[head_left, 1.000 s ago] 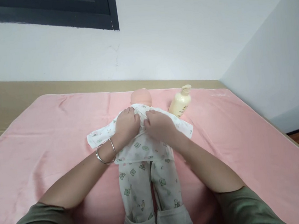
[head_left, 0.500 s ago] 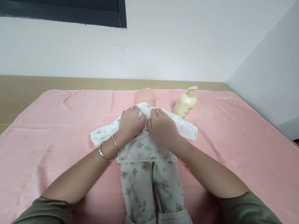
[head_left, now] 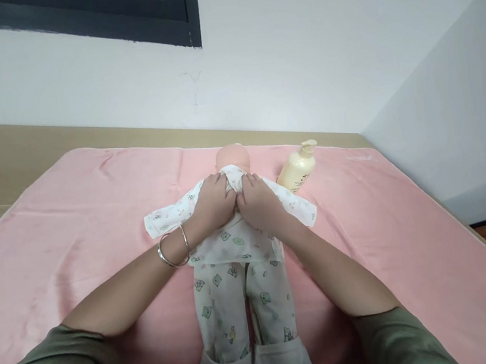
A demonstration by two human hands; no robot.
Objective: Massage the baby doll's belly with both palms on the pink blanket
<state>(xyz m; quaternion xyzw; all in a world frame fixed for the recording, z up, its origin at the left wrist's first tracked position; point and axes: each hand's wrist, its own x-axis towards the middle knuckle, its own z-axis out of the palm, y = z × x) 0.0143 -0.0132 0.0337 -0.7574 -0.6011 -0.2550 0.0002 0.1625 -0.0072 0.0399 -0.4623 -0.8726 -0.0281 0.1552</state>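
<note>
A baby doll (head_left: pixel 232 156) lies with its head at the far end, dressed in a white shirt (head_left: pixel 243 245) and matching trousers (head_left: pixel 223 305) printed with small green animals. My left hand (head_left: pixel 215 199), below a silver bangle (head_left: pixel 173 257), grips the shirt near the neckline with its fingers curled. Close beside it, my right hand (head_left: pixel 259 200) pinches the same part of the shirt, the two thumbs nearly meeting. The cloth inside the fingers is mostly hidden. Both shirt sleeves spread outward, and the trouser cuffs are turned up.
A cream pump bottle (head_left: pixel 298 169) leans or lies tilted right of the doll's head. Under everything is a pink sheet (head_left: pixel 99 220) on a wooden surface (head_left: pixel 8 143). A white wall (head_left: pixel 277 57) with a dark window frame (head_left: pixel 165 16) rises behind.
My fingers have curled in more and gathered the shirt cloth at the neckline, and my hands have come slightly closer. The whole view has shifted a little; the bottle stays put.
</note>
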